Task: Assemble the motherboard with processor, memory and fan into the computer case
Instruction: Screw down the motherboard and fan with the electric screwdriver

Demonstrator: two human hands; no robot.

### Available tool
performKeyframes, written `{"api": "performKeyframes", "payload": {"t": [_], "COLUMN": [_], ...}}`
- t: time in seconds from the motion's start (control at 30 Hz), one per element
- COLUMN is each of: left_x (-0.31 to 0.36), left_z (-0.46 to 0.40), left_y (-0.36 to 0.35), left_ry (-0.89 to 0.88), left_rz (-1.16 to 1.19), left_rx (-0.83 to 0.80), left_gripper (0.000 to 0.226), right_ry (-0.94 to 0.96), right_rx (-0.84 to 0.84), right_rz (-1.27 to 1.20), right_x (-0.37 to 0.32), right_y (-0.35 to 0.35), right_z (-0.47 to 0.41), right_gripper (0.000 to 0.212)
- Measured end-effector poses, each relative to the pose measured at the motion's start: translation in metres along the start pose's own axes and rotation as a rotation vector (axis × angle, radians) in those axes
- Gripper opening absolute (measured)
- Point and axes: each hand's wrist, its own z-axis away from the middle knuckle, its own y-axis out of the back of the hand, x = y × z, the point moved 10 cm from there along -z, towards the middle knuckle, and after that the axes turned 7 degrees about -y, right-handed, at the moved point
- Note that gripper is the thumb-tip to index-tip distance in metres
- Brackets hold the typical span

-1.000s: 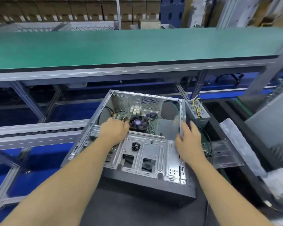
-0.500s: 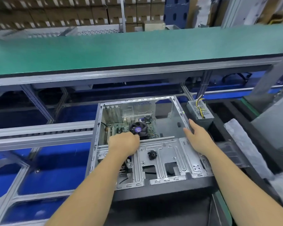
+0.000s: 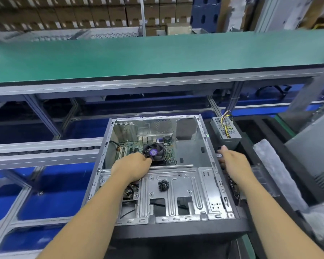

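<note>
The open computer case (image 3: 204, 139) lies on its side in front of me. Inside it, at the back, sits the green motherboard (image 3: 169, 153) with a black fan (image 3: 154, 151) that has a purple hub. My left hand (image 3: 133, 167) reaches into the case, and its curled fingers pinch the fan's near-left corner. My right hand (image 3: 232, 161) is just outside the case's right wall, thumb pointing forward. Its fingers curl down beside the wall, too blurred to show what they hold. The processor and memory are hidden.
A silver drive bracket (image 3: 185, 186) with a small black bundle (image 3: 163, 185) spans the case's near half. A power supply (image 3: 225, 129) with yellow wires stands to the right. A plastic bag (image 3: 275, 171) lies farther right. A green conveyor belt (image 3: 157, 57) runs behind, and a roller rail (image 3: 45, 148) runs along the left.
The case has turned from slanted to nearly square with me. My right hand slid off the right wall's top edge to its outer side. My left hand stayed at the fan.
</note>
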Motion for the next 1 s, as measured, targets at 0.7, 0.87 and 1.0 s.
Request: {"api": "performKeyframes", "payload": {"t": [0.7,0.87,1.0], "left_x": [0.000,-0.001,0.000], "left_z": [0.010,0.011,0.011], "left_y": [0.026,0.027,0.026], "left_ry": [0.181,0.192,0.189], "left_rz": [0.073,0.070,0.073], "left_rx": [0.378,0.384,0.380], "left_gripper": [0.036,0.035,0.035], "right_ry": [-0.166,-0.168,-0.048], "right_rx": [-0.036,0.020,0.063], "right_rz": [0.684,0.492,0.319], "right_x": [0.054,0.044,0.027], "right_y": [-0.033,-0.018,0.004], "right_z": [-0.041,-0.046,-0.038], "right_gripper": [0.013,0.035,0.045]}}
